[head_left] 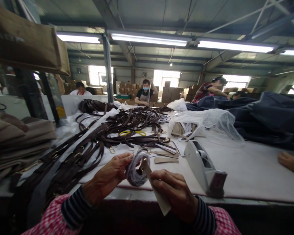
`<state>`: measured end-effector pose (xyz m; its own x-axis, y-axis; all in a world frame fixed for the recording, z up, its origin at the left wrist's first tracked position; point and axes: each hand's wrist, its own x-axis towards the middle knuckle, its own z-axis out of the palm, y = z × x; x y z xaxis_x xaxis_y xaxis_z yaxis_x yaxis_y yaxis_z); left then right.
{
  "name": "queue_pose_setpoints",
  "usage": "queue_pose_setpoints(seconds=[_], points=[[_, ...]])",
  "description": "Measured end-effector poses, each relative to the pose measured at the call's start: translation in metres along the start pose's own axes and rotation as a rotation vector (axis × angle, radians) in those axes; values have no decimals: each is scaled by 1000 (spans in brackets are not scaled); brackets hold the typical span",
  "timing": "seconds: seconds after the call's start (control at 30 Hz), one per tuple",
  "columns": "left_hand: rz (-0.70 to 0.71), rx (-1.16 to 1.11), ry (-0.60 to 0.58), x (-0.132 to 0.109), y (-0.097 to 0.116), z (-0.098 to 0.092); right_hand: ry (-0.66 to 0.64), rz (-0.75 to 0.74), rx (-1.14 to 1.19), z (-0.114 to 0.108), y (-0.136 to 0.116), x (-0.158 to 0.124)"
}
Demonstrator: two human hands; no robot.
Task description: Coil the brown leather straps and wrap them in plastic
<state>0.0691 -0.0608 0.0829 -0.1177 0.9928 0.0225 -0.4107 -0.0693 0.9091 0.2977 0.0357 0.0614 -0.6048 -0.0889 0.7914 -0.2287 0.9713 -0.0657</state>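
Observation:
My left hand (110, 174) grips a coiled strap wrapped in clear plastic (135, 170), held above the table's front edge. Gold-coloured metal shows inside the coil. My right hand (172, 189) pinches a flat beige strip (159, 192), its upper end against the right side of the coil and its lower end hanging below my fingers. Beyond my hands, a few similar beige strips (166, 160) lie on the table. A grey tape dispenser (203, 166) stands to the right of my right hand.
Dark brown straps (137, 120) with metal buckles are heaped across the table's left and middle. A plastic bag (205, 120) holds more strips. Dark blue fabric (269, 114) is piled at right, near another person's hand (290, 162). Brown bags (22, 143) are stacked at left.

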Motion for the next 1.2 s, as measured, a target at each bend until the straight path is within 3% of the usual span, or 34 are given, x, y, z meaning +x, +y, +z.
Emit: queue_pose_setpoints(seconds=[0.3, 0.5, 0.7, 0.93, 1.2], points=[[-19, 0, -31, 3, -4, 0, -73, -119, -22, 0, 0, 15], [-62, 27, -55, -4, 4, 5, -108, -77, -14, -2, 6, 14], [-97, -1, -49, -8, 5, 15, -78, -111, 39, 2, 6, 19], [-62, 59, -30, -5, 1, 11, -8, -106, 5, 10, 11, 11], [13, 300, -80, -4, -5, 12, 30, -44, -17, 20, 10, 11]])
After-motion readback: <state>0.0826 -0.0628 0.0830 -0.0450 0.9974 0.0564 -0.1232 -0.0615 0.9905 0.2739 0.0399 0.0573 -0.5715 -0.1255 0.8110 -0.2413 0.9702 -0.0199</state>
